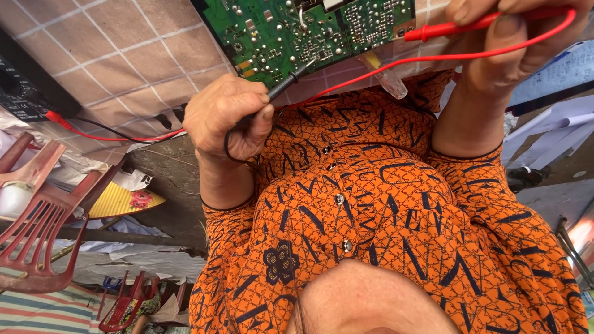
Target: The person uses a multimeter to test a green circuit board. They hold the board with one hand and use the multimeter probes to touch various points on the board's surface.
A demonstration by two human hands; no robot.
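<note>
Your left hand [226, 117] has fingers closed on the black probe [291, 80], tip on the green circuit board [309, 31]. Right hand [513, 43] fingers grip the red probe [458, 26] at the board's edge, contact unclear. Looks mid-measurement: hold both tips steady

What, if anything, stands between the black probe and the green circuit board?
Nothing visible. The left hand holds the black probe with its tip right at the green circuit board; the red wire passes beside it, not across.

The green circuit board [309, 31] and red probe [482, 23] run off the top edge
</note>
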